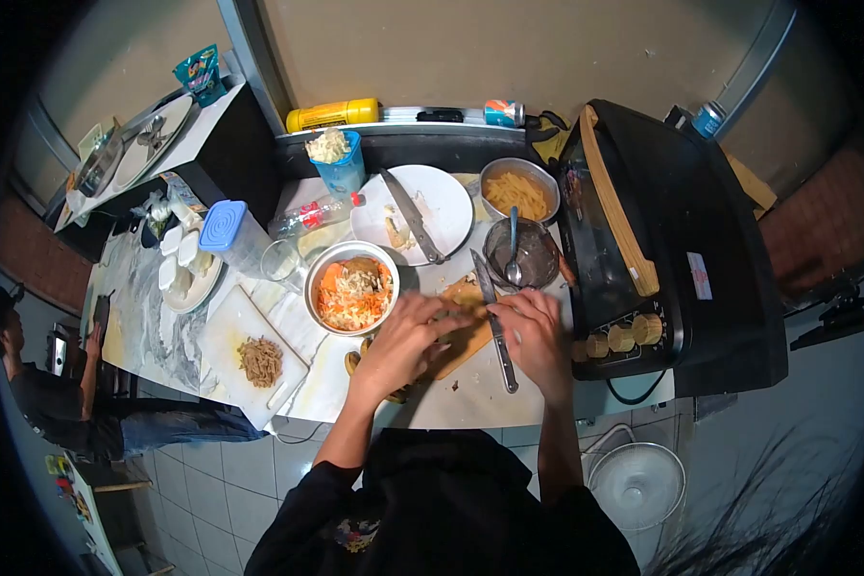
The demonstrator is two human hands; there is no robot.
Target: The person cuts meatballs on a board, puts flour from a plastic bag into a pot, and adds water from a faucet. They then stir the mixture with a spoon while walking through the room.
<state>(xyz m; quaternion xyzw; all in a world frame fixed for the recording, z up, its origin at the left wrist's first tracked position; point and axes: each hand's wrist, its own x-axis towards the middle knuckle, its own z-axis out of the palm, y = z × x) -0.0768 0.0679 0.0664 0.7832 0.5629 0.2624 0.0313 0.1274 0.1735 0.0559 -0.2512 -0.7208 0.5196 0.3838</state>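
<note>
Knife, long-bladed, silver, grasped by right hand fingers over wooden board; food on board pinned under left hand fingers. Two knives, three bowls counted on tabletop.

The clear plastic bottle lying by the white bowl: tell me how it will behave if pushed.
The bottle lies on its side, so it would probably roll on its round body. It looks like thin clear plastic, so it is likely light and may dent. The blue-lidded container and white bowl nearby might stop it.
</note>
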